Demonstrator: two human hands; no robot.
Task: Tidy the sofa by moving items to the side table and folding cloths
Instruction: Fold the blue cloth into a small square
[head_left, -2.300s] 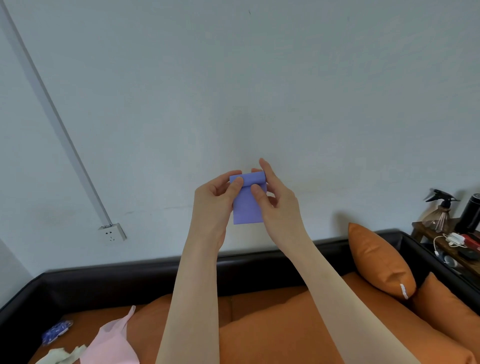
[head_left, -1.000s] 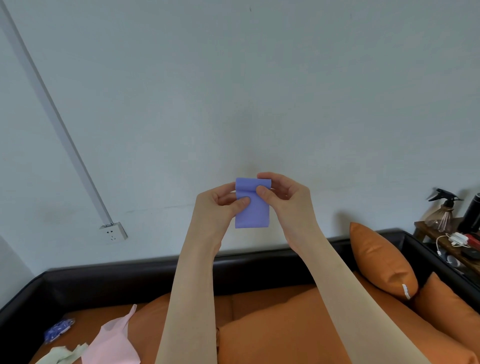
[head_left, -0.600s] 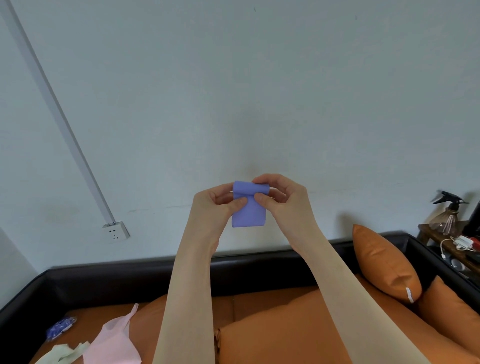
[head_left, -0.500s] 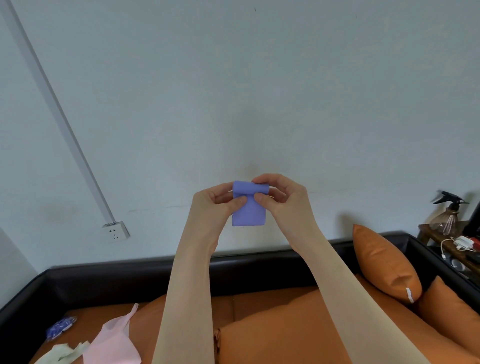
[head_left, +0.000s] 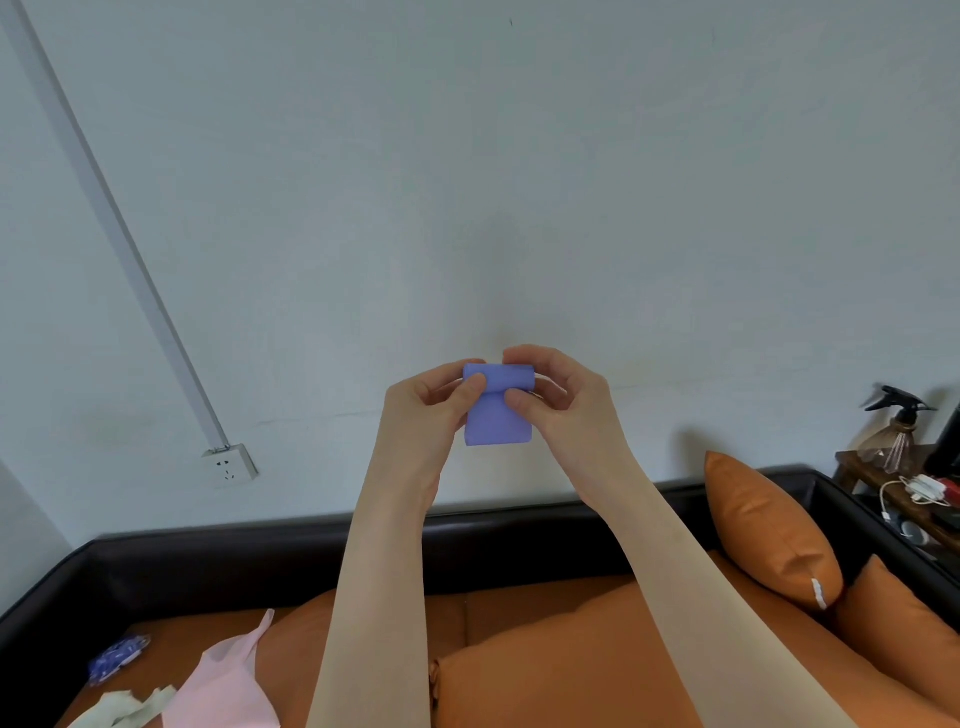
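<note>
Purple cloth (head_left: 497, 421), now rolled further at its top, pinched by left hand (head_left: 431, 410) and right hand (head_left: 563, 402); folding nearly complete.

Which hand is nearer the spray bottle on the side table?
Right. The right hand pinches the purple cloth on the side toward the spray bottle; the left hand holds the cloth's far side.

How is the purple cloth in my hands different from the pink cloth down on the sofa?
The purple cloth is held in the air, pinched by the left hand and right hand; the pink cloth lies loose on the sofa. The purple cloth is a compact rectangle with its top edge rolled; the pink cloth is spread and unfolded. Both are plain, single-coloured fabric.
</note>
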